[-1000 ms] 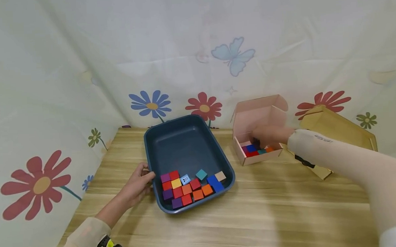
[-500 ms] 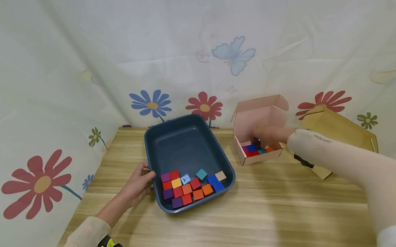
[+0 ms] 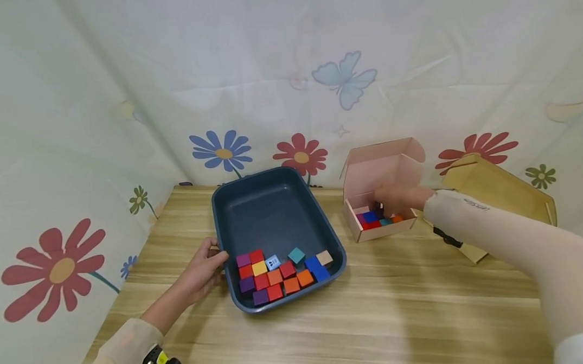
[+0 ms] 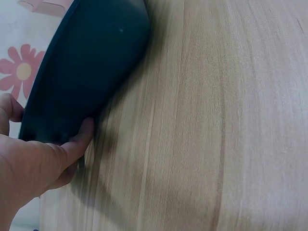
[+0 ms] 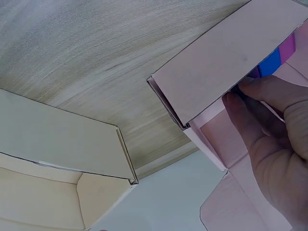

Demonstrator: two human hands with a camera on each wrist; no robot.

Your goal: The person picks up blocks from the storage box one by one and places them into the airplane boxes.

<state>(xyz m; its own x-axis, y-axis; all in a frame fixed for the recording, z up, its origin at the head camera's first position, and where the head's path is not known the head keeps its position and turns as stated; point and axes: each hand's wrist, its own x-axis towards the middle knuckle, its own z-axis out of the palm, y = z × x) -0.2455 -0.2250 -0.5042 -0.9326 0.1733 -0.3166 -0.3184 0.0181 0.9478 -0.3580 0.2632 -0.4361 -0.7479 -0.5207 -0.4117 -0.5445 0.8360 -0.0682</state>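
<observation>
My left hand (image 3: 201,275) holds the blue tray (image 3: 254,221); my left wrist view shows its outside, but only my head view shows the bright blocks (image 3: 275,277) inside. My right hand (image 3: 397,198) pinches a dark block (image 3: 378,207) in the pink box (image 3: 383,233).

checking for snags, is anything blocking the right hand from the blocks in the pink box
Nothing visible: the pink box stands open, its lid raised, and the right hand reaches inside, down at the coloured blocks.

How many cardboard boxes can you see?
2: the open pink box, with the right hand in it, and the tan box beside it, partly hidden behind the right sleeve.
</observation>
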